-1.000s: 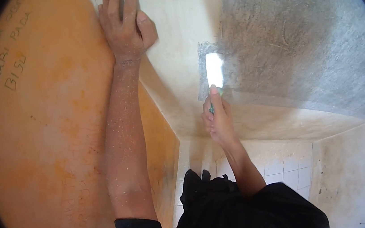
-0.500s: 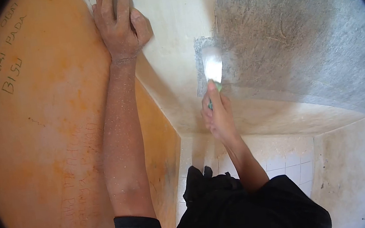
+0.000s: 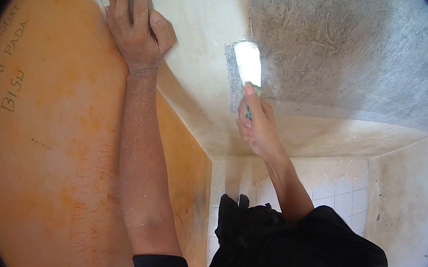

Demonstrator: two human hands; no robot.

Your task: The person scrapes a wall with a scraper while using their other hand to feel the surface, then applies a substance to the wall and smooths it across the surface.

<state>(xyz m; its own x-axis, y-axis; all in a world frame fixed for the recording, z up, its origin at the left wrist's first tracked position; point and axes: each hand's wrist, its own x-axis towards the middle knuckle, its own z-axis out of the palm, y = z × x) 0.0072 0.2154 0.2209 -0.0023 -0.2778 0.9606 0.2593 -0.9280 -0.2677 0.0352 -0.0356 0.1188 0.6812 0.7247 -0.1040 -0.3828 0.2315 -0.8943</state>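
Observation:
My right hand (image 3: 257, 128) grips a scraper with a green handle, index finger laid along it. The scraper's bright metal blade (image 3: 248, 64) presses flat on the cream wall (image 3: 203, 34), right at the edge of a bare grey scraped patch (image 3: 340, 40). My left hand (image 3: 137, 26) rests flat with fingers spread on the corner where the orange wall (image 3: 52, 152) meets the cream wall. It holds nothing. Pale dust specks cover my left forearm.
Handwritten words (image 3: 2, 78) mark the orange wall at upper left. White floor tiles (image 3: 332, 194) show far below. A stained cream wall (image 3: 417, 200) closes the space on the right. My black shirt (image 3: 269, 248) fills the bottom centre.
The scraper blade has slid slightly upward along the edge of the grey patch. My left hand has shifted a little to the left on the wall corner.

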